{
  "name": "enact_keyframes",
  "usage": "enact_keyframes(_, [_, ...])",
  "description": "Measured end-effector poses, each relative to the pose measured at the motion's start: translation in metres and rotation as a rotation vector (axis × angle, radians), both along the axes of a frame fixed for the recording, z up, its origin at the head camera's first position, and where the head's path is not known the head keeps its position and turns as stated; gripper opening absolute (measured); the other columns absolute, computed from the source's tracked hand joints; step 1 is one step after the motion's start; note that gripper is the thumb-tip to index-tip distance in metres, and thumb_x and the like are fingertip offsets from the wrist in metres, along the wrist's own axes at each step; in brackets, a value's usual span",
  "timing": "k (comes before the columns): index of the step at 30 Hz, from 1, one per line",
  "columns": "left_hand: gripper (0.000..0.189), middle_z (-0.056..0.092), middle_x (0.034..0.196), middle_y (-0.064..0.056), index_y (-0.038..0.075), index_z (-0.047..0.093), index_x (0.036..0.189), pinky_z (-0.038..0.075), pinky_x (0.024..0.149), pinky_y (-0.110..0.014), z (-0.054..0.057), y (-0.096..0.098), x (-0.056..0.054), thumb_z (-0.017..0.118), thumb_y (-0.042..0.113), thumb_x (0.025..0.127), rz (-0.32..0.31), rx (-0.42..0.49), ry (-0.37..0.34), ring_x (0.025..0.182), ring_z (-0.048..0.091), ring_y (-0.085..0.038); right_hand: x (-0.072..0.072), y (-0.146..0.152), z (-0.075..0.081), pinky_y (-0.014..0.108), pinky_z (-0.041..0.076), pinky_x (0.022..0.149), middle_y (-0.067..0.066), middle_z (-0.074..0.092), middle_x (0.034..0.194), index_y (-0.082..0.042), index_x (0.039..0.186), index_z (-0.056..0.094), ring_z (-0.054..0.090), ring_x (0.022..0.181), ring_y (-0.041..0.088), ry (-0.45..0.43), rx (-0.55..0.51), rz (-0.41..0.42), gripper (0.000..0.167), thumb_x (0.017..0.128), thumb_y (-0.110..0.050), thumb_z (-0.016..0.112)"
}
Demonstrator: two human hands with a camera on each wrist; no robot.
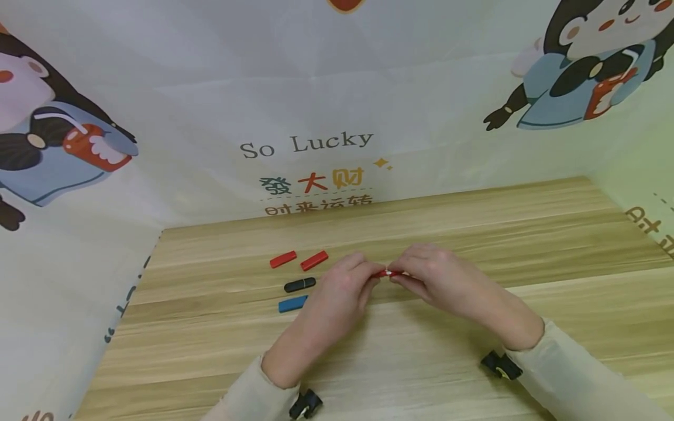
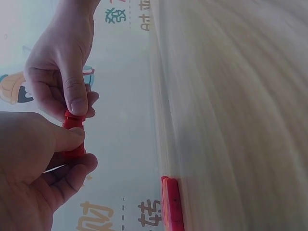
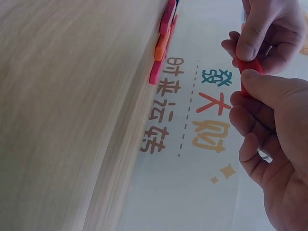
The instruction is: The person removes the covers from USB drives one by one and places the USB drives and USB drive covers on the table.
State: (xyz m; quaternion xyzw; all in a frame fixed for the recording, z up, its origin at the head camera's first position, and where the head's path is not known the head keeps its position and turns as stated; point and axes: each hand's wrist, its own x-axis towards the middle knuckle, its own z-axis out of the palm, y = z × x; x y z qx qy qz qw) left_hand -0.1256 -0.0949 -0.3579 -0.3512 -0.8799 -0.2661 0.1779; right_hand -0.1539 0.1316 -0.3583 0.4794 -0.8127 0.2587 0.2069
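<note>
Both hands meet over the wooden table, at opposite ends of a small red USB stick (image 1: 388, 273). My left hand (image 1: 337, 292) pinches one end between thumb and fingers; my right hand (image 1: 442, 280) pinches the other. A small pale spot shows between the two red ends in the head view. The left wrist view has a narrow seam across the red stick (image 2: 73, 124), between the two thumbs. Fingers cover most of it. Left of the left hand lie two red sticks (image 1: 283, 259) (image 1: 314, 261), a black stick (image 1: 299, 285) and a blue stick (image 1: 292, 303), partly hidden behind that hand.
The wood-grain table (image 1: 526, 245) reaches back to a white printed backdrop (image 1: 316, 105) with cartoon figures and lettering. Side panels rise at left and right. Small black devices (image 1: 501, 365) (image 1: 305, 403) sit by the cuffs of both pale sleeves.
</note>
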Motion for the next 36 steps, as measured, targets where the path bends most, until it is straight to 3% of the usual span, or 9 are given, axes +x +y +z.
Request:
enact_keyframes(15, [0.010,0.068,0.099,-0.003,0.005,0.073,0.107,0.058,0.076,-0.028,-0.001,0.001,-0.003,0.072,-0.001,0.099,0.026,0.009,-0.033,0.090,0.067,-0.016,0.000,0.009,0.001,0.025,0.059,0.069,0.000,0.074,0.091,-0.005,0.100,0.077,0.068,0.079,0.009,-0.045,0.024,-0.030,0.012,0.090,-0.004,0.084])
enact_keyframes(20, [0.009,0.065,0.103,-0.005,0.003,0.074,0.109,0.057,0.073,-0.027,0.001,0.001,-0.008,0.070,0.001,0.101,0.033,0.004,-0.052,0.087,0.064,-0.015,0.000,0.018,-0.001,0.028,0.059,0.071,-0.001,0.073,0.092,-0.006,0.099,0.076,0.068,0.081,0.010,-0.015,0.034,-0.027,0.014,0.089,-0.001,0.084])
enact_keyframes(27, [0.010,0.059,0.103,-0.005,0.001,0.075,0.111,0.054,0.069,-0.024,0.006,0.005,-0.025,0.067,0.004,0.104,0.044,-0.015,-0.085,0.080,0.060,-0.013,0.000,0.029,-0.002,0.030,0.060,0.073,0.000,0.072,0.094,-0.005,0.099,0.077,0.068,0.083,0.013,0.058,0.046,-0.015,0.016,0.086,-0.001,0.086])
enact_keyframes(36, [0.012,0.065,0.104,-0.006,0.002,0.076,0.111,0.057,0.079,-0.030,0.008,0.015,-0.053,0.066,0.004,0.105,0.067,-0.077,-0.144,0.091,0.066,-0.017,0.003,0.036,-0.001,0.031,0.060,0.072,0.001,0.071,0.092,-0.005,0.098,0.076,0.068,0.082,0.014,0.074,0.063,-0.051,0.019,0.084,-0.001,0.088])
